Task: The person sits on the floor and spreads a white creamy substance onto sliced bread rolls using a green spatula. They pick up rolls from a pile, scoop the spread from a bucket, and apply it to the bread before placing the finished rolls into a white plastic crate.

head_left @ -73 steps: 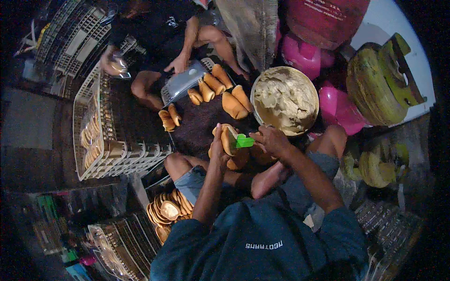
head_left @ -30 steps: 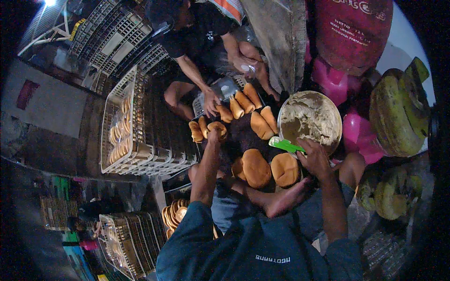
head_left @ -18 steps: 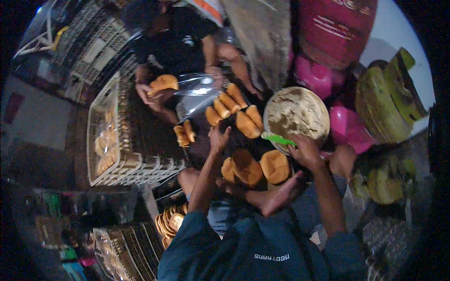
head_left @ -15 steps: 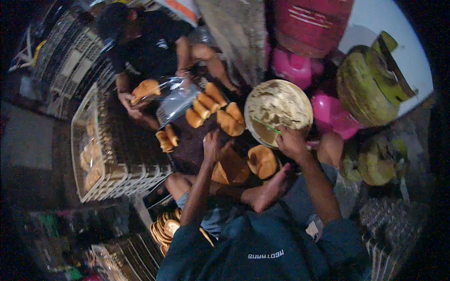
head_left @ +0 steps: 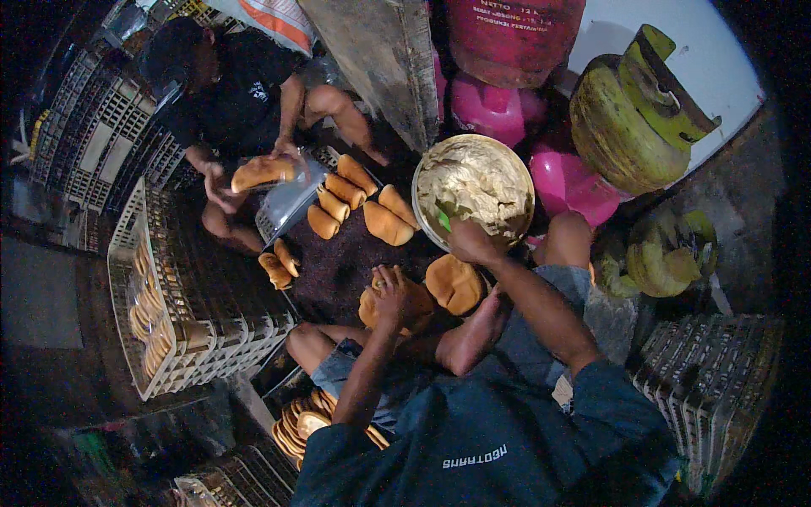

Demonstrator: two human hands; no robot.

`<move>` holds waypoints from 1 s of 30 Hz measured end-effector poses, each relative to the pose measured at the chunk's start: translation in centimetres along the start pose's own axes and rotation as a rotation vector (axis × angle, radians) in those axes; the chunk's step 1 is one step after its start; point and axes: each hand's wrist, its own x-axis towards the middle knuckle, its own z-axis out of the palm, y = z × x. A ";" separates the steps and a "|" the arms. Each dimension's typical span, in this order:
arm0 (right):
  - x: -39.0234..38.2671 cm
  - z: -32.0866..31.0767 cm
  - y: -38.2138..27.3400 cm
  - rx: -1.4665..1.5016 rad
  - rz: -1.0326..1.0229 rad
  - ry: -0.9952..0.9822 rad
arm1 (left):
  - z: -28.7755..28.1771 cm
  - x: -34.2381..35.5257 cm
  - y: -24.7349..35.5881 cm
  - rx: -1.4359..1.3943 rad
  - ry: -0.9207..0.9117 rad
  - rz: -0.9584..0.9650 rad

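In my right hand (head_left: pixel 475 242) is a green spatula (head_left: pixel 443 218), its blade end at the pale cream (head_left: pixel 473 182) in a round white bucket (head_left: pixel 530 196). My left hand (head_left: pixel 389 291) rests on a golden bread roll (head_left: pixel 368 310) in front of my crossed legs, its fingers bent over the bread. Just right of it lies another bread roll (head_left: pixel 454 285), broad and creased. Farther off, several long rolls (head_left: pixel 334 205) sit on a dark, grainy surface (head_left: pixel 355 253).
A co-worker across from me holds a bread roll (head_left: pixel 263 172) over clear plastic bags (head_left: pixel 287 205). Bread-filled crates (head_left: pixel 228 346) stand at left, more crates (head_left: pixel 710 380) at right. Green gas cylinders (head_left: pixel 629 127) and pink ones (head_left: pixel 570 186) are beyond the bucket.
My left hand has come down nearer to me, onto the bread. My right hand has moved the spatula within the bucket. The view has shifted, and the co-worker's roll is now held level.
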 end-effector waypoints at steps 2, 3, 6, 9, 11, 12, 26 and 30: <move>0.0 -0.2 -0.1 0.145 0.056 0.021 | 0.7 -0.4 0.7 0.110 0.105 0.050; -0.2 0.0 0.3 0.234 0.075 0.070 | 0.5 -0.8 1.0 0.138 0.151 0.065; -0.6 -0.3 1.8 0.493 0.097 0.037 | 0.7 -0.6 0.4 0.379 0.328 0.124; -1.6 -0.4 2.6 0.593 0.028 0.107 | -1.8 0.2 1.3 -0.019 0.119 0.045; -2.4 -1.1 2.4 0.569 -0.034 0.179 | -3.5 0.5 2.0 -0.147 0.029 0.038; -2.6 -1.6 2.1 0.584 -0.061 0.189 | -3.0 0.4 2.0 -0.026 0.072 0.080; -6.0 -5.8 -0.5 0.477 -0.167 0.290 | -12.8 1.7 -3.5 -1.233 -0.006 -0.040; -6.3 -5.0 -1.2 0.463 -0.289 0.270 | -15.8 0.7 -3.0 -2.280 -0.271 -0.411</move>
